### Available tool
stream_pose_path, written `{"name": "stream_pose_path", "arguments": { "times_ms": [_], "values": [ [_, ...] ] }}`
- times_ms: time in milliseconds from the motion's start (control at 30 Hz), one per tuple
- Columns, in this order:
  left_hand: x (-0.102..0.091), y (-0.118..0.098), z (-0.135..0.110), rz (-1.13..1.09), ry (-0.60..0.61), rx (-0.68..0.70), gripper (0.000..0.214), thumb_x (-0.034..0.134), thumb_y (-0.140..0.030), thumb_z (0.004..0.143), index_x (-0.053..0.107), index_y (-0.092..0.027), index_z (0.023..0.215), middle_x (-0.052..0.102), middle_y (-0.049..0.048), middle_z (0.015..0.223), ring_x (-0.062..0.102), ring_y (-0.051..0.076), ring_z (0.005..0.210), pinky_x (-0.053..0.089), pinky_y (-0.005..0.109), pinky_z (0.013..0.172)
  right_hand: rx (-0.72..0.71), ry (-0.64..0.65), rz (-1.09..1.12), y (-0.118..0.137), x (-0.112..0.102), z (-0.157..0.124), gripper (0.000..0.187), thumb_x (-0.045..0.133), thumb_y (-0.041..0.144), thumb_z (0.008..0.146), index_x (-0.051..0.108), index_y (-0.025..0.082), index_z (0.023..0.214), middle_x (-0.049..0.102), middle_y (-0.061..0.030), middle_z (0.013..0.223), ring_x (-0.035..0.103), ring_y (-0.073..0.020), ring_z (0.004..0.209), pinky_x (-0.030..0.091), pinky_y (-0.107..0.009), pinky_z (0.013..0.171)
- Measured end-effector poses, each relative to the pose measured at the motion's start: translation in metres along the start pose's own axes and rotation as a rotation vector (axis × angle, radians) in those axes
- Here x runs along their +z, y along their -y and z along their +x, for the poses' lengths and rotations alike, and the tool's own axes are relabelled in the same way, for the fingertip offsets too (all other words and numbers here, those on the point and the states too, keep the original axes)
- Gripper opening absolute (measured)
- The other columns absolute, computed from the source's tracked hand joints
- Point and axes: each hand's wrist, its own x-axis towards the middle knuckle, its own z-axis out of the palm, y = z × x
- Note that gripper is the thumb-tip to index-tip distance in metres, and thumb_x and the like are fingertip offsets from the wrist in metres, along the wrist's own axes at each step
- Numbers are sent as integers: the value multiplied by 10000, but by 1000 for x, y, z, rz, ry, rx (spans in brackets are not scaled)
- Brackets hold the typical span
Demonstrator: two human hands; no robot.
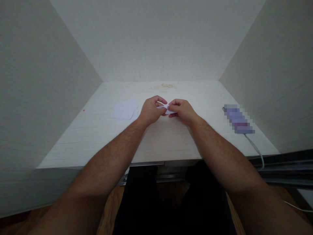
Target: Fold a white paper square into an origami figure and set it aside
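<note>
A small white piece of paper (167,109) is pinched between both my hands over the middle of the white desk (171,140). My left hand (151,110) curls its fingers round the paper's left end. My right hand (182,110) grips the right end with bent fingers. Most of the paper is hidden by my fingers. A loose pile of white paper sheets (125,110) lies flat on the desk just left of my left hand.
White walls close in the desk on the left, back and right. A blurred-out flat device (238,118) lies at the right with a white cable (255,148) running off the front edge. A brownish stain (163,86) marks the desk's back.
</note>
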Motion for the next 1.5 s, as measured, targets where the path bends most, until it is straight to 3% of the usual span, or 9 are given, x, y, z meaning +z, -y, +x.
{"name": "stream_pose_path", "arguments": {
  "times_ms": [833, 1500],
  "values": [
    [0, -12, -4, 12, -6, -65, 287, 630, -42, 640, 622, -156, 903, 678, 0, 645, 642, 117, 538, 498, 220, 513, -54, -21, -107, -5, -1, 4, 65, 691, 178, 725, 630, 157, 725, 665, -19, 675, 626, -115, 573, 525, -226, 508],
    [-1, -2, -2, 55, -18, 38, 270, 658, -76, 639, 607, -176, 886, 654, -15, 636, 628, 108, 549, 482, 205, 508, -111, 8, -320, -3, 1, 4, 89, 609, 227, 800, 598, 167, 734, 628, 0, 634, 572, -91, 522, 448, -199, 483]
  ]
}}
